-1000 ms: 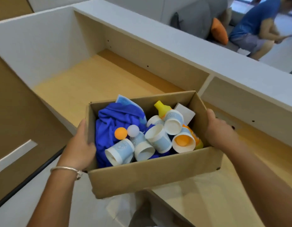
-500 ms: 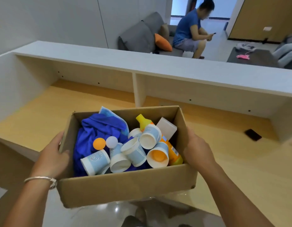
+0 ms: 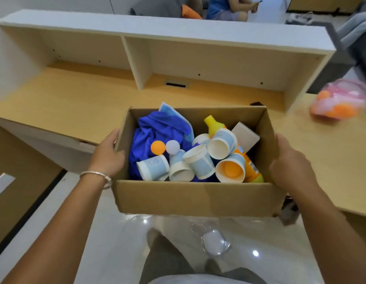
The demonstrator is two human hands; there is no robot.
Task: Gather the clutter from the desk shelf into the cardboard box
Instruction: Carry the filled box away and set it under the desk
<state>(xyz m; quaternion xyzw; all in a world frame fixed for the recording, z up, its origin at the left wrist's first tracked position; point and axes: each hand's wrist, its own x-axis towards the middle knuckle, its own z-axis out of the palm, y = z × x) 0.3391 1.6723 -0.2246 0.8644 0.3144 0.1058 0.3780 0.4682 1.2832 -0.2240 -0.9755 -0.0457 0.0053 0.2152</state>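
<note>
I hold the open cardboard box [image 3: 194, 198] in the air in front of the desk. My left hand [image 3: 108, 155] grips its left wall and my right hand [image 3: 288, 165] grips its right wall. Inside lie a crumpled blue cloth [image 3: 155, 128], several blue-and-white paper cups [image 3: 200, 160], an orange ball [image 3: 158, 147], a white ball [image 3: 172, 146], a yellow-and-orange bottle [image 3: 214, 123] and a white block [image 3: 244, 136]. One cup holds another orange ball [image 3: 230, 172].
The wooden desk [image 3: 75, 105] with its white shelf unit [image 3: 137, 64] stretches behind the box. A pink bag with orange balls [image 3: 340, 103] lies on the desk at the right. A small dark object [image 3: 256, 103] sits behind the box. A person sits on a sofa beyond.
The view has swung right along the desk and tilted down. The box stays held in both hands. The pink bag has come into view at the right.
</note>
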